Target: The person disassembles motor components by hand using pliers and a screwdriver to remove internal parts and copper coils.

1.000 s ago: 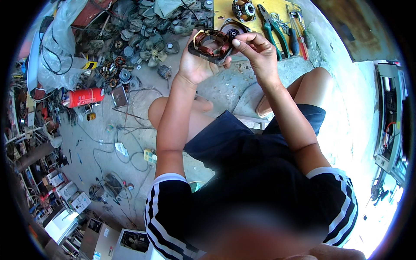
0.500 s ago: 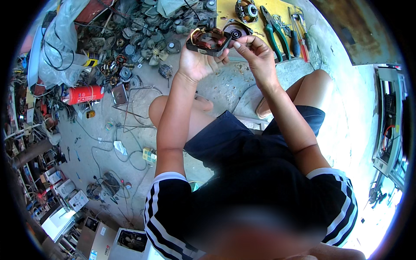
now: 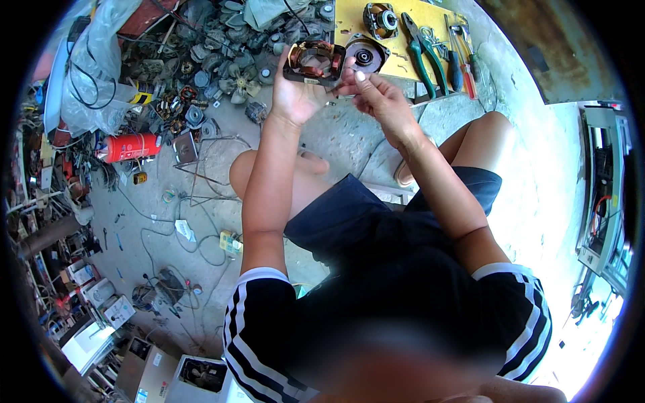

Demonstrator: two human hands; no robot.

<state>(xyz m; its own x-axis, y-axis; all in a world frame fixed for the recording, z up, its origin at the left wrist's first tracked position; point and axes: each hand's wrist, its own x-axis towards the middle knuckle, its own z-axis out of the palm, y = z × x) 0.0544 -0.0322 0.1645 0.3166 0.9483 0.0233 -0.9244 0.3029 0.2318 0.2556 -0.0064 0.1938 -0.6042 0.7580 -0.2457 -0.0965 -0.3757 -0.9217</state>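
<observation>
My left hand [image 3: 295, 94] holds up a dark square motor stator [image 3: 314, 62] with copper windings, gripping its lower left side. My right hand [image 3: 377, 95] is at the stator's lower right corner, fingertips pinched on thin wires or a small part coming off it. Both arms are raised over my knees. Just behind the stator, a round grey motor end cover [image 3: 366, 55] lies on a yellow board [image 3: 349, 20].
On the yellow board lie another round motor part [image 3: 381, 19], green-handled pliers [image 3: 422, 50] and screwdrivers [image 3: 458, 57]. A pile of fan parts [image 3: 222, 60] and a red cylinder [image 3: 129, 147] lie on the concrete floor to the left. Loose wires [image 3: 201, 174] trail nearby.
Both hands shifted slightly left with the stator. The right hand dropped from the stator's top edge to its lower right corner.
</observation>
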